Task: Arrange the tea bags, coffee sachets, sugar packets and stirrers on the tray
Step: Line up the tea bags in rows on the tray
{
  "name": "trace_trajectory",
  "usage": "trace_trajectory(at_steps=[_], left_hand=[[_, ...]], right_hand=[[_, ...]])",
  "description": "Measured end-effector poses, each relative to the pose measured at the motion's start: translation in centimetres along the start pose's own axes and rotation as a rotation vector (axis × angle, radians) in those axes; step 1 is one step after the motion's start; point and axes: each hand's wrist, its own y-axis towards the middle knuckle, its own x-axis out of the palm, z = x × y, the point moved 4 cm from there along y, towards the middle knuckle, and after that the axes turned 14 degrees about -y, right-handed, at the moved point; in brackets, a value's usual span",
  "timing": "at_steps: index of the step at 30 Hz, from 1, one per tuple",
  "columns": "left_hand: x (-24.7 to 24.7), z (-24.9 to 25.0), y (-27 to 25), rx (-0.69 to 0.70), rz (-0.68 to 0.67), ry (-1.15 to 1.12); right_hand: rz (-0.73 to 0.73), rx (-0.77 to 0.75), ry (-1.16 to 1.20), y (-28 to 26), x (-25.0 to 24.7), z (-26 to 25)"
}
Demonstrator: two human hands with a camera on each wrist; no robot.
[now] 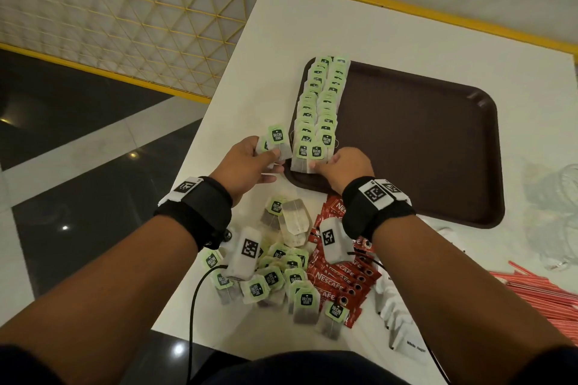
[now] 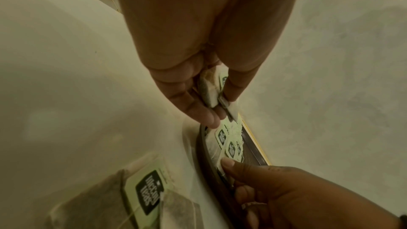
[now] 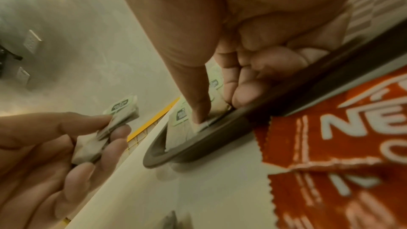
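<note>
A brown tray (image 1: pixel 422 134) lies on the white table (image 1: pixel 406 25). Two overlapping rows of green-tagged tea bags (image 1: pixel 319 103) run along the tray's left side. My left hand (image 1: pixel 272 156) hovers just left of the tray's near corner, gripping a small stack of tea bags (image 1: pixel 276 142) between thumb and fingers (image 2: pixel 204 114). My right hand (image 1: pixel 322 162) is at the near end of the rows. Its thumb (image 3: pixel 198 111) presses the front tea bag (image 1: pixel 308 156), and its curled fingers hold that bag's edge by the tray rim (image 3: pixel 198 147).
Loose tea bags (image 1: pixel 281 278) are heaped under my wrists. Red coffee sachets (image 1: pixel 341 275) lie beside them, then white sugar packets (image 1: pixel 397 316) and red stirrers (image 1: pixel 544 291) to the right. A clear plastic bag (image 1: pixel 550 197) sits right of the tray. The table's left edge runs close to my left hand.
</note>
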Motion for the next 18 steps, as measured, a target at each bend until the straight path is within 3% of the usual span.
trace_trajectory(at_steps=[5,11,18], left_hand=[[0.0,0.0,0.1,0.004,-0.004,0.005],[0.0,0.1,0.4,0.007,-0.004,0.016],[0.7,0.1,1.0,0.005,-0.032,0.026]], right_hand=[[0.028,0.016,-0.004,0.0,0.0,0.3],[0.099,0.051,0.158,0.2,0.0,1.3],[0.085,0.062,0.199,0.9,-0.7,0.5]])
